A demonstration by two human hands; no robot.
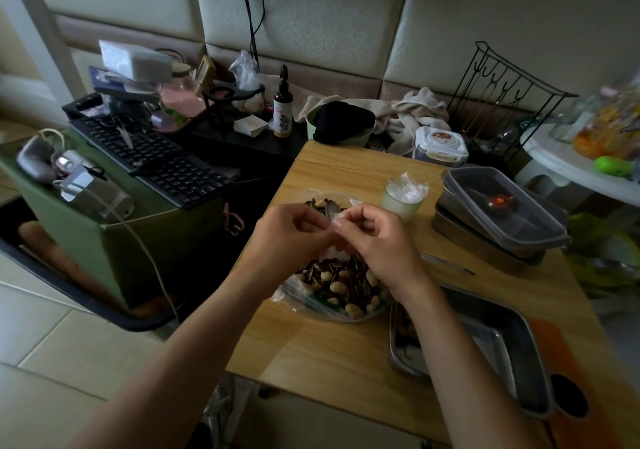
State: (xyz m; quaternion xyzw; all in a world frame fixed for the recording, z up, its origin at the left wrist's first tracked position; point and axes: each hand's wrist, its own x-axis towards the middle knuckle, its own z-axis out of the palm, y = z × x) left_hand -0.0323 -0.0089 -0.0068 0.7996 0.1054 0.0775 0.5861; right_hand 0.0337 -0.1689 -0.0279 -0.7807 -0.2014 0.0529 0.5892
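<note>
A clear plastic bag (298,301) of striped sunflower seeds and pale peanuts (341,284) lies open on the wooden table (322,351). Above it, my left hand (294,234) and my right hand (374,241) meet, fingers curled, both pinching a thin clear strip of the bag's plastic (337,218) between fingertips. Just behind the hands a metal spoon bowl (332,208) shows among more seeds. What lies under my palms is hidden.
A steel tray (498,348) sits at the right front, lidded containers (498,206) are stacked behind it, and a pale cup (403,201) stuffed with plastic stands nearby. A black keyboard (156,158) rests on a green box at left. Clutter lines the back wall.
</note>
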